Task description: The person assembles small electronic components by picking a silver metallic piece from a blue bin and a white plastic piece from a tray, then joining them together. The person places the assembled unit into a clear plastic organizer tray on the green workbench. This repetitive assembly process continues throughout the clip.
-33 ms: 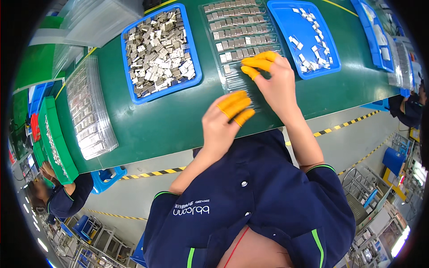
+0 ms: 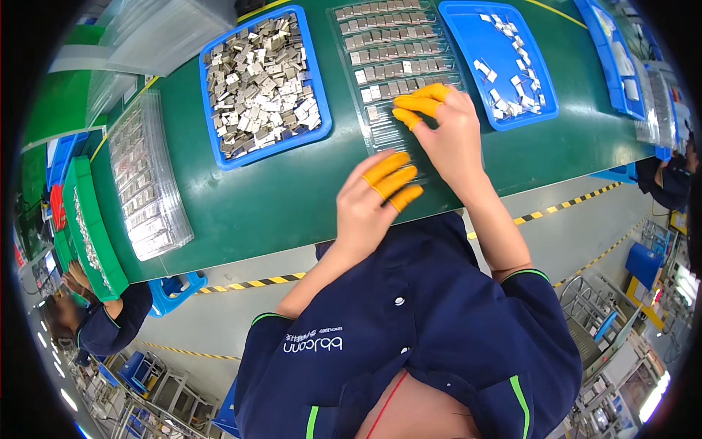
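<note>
Head view, right hand: the right hand (image 2: 455, 130) is over the near part of the tray, palm side down, yellow finger cots (image 2: 415, 104) on thumb and fingers; thumb and finger tips are brought close together, but whether a piece is pinched between them cannot be told.
Head view, left hand: the left hand (image 2: 363, 211) is nearer the body, left of and below the right grip, at the near end of the tray; its cot-covered fingers are bent and slightly parted, and whether they grasp or touch anything cannot be told.
Clear tray: the clear tray (image 2: 387, 139) lies under the right grip and reaches away beyond it; a bare ribbed stretch shows between the two hands.
Metal pieces: small metal pieces (image 2: 390, 50) sit in rows ahead of the right grip; a single pale piece (image 2: 372, 113) sits just left of its fingertips.
Heaped bin: a blue bin (image 2: 278, 151) full of loose metal pieces stands ahead and left of both hands.
Sparse bin: a second blue bin (image 2: 468, 36) with scattered white pieces (image 2: 514, 108) stands ahead and right of the right grip.
Stacked trays: clear stacked trays (image 2: 150, 175) lie well left of the left hand.
Green table: the green table (image 2: 278, 205) carries all these.
Far left: beyond the stack, a green bin (image 2: 110, 282) is beside a co-worker's dark sleeve (image 2: 110, 333).
</note>
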`<state>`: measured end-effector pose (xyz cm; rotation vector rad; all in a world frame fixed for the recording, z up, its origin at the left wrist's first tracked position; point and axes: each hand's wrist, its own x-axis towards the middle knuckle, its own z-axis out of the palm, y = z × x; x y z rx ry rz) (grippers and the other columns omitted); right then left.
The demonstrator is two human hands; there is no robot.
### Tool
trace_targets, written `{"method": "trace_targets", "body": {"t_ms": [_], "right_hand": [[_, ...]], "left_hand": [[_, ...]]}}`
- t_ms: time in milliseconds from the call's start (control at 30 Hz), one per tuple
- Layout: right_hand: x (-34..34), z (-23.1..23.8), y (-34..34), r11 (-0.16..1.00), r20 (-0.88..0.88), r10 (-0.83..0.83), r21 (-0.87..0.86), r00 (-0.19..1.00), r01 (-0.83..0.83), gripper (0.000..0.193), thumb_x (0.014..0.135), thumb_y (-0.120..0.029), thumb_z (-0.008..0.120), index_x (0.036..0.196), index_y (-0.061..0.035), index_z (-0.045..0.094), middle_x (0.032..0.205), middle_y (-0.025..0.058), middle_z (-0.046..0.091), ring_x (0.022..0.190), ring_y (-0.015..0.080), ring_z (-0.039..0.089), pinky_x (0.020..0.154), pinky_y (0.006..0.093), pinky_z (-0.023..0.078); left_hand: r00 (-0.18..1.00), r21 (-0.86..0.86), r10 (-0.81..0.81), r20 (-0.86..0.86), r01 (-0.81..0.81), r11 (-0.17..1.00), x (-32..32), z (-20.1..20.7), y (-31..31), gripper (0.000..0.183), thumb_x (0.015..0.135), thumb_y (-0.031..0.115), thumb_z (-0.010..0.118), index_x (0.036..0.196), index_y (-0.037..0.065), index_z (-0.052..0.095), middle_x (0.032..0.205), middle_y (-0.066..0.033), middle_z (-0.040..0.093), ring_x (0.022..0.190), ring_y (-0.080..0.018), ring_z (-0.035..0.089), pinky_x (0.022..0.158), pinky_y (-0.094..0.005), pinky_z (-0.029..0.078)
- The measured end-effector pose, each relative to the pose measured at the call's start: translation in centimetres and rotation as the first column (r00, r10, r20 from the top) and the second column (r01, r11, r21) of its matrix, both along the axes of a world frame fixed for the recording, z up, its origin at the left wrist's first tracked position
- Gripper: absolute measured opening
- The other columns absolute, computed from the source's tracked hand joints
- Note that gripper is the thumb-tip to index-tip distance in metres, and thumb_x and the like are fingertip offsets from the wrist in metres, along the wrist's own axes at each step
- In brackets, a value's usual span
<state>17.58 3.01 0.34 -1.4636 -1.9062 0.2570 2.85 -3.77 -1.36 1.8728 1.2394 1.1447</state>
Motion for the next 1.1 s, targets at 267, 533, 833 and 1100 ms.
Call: {"method": "trace_targets", "body": {"t_ms": [267, 533, 833, 1100], "right_hand": [[-0.9, -1.6, 0.5, 0.994, 0.117, 0.072, 0.068, 0.991, -0.08, 0.014, 0.064, -0.012, 0.07, 0.078, -0.0088, 0.071, 0.083, 0.0036, 0.063, 0.086, 0.0204, 0.054, 0.076, 0.0333, 0.041], [-0.6, -1.6, 0.9, 0.994, 0.117, 0.103, 0.026, 0.988, -0.107, 0.016, 0.067, -0.012, 0.07, 0.082, -0.009, 0.071, 0.083, 0.0049, 0.063, 0.087, 0.0222, 0.054, 0.078, 0.0344, 0.041], [7.6, 0.8, 3.1, 0.902, 0.032, -0.415, -0.117, 0.909, 0.415, 0.019, 0.075, -0.013, 0.068, 0.091, -0.0044, 0.069, 0.086, 0.014, 0.065, 0.076, 0.0284, 0.058, 0.069, 0.0369, 0.045], [10.6, -0.6, 3.6, 0.79, 0.235, -0.518, -0.236, 0.822, 0.565, 0.022, 0.073, -0.012, 0.069, 0.094, -0.0068, 0.069, 0.084, 0.0123, 0.063, 0.072, 0.024, 0.06, 0.065, 0.0338, 0.047]], "left_hand": [[0.974, 0.085, -0.08, -0.213, 0.1, 0.991, -0.4, -0.8, -0.3, 0.026, 0.064, -0.005, 0.067, 0.088, 0.002, 0.068, 0.096, -0.0099, 0.065, 0.105, -0.0243, 0.058, 0.081, -0.0301, 0.05], [0.973, 0.101, -0.081, -0.217, 0.105, 0.989, -0.4, -0.9, 0.5, 0.024, 0.064, -0.004, 0.067, 0.087, 0.002, 0.068, 0.096, -0.0093, 0.065, 0.102, -0.0241, 0.059, 0.081, -0.0314, 0.05], [0.992, 0.282, 0.033, -0.121, 0.002, 0.959, -1.1, 0.4, 1.9, 0.023, 0.064, 0.005, 0.074, 0.087, 0.007, 0.068, 0.097, -0.0058, 0.066, 0.099, -0.0244, 0.059, 0.088, -0.0414, 0.044], [0.783, 0.261, 0.537, -0.315, -0.472, 0.842, -6.1, 1.3, 5.5, 0.021, 0.067, 0.01, 0.074, 0.087, 0.011, 0.07, 0.084, -0.0046, 0.062, 0.09, -0.0226, 0.053, 0.097, -0.0428, 0.034]]}}
